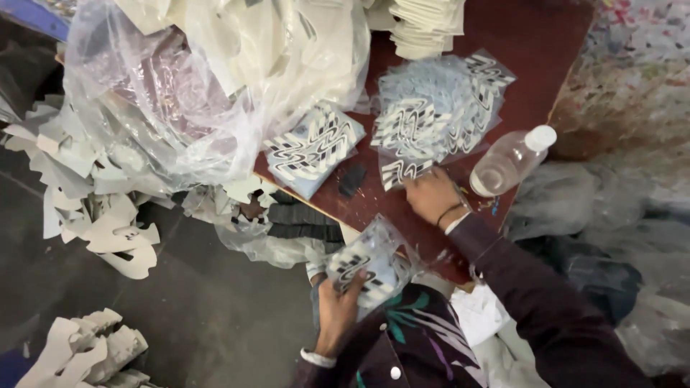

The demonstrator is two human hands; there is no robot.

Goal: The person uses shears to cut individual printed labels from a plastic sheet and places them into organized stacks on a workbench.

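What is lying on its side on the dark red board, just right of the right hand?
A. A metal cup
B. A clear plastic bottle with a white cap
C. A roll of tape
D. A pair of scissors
B: a clear plastic bottle with a white cap lies tipped over on the dark red board, close to the right hand.

sleeves: dark purple | cuffs: white | right wrist: 1 dark band (thin)
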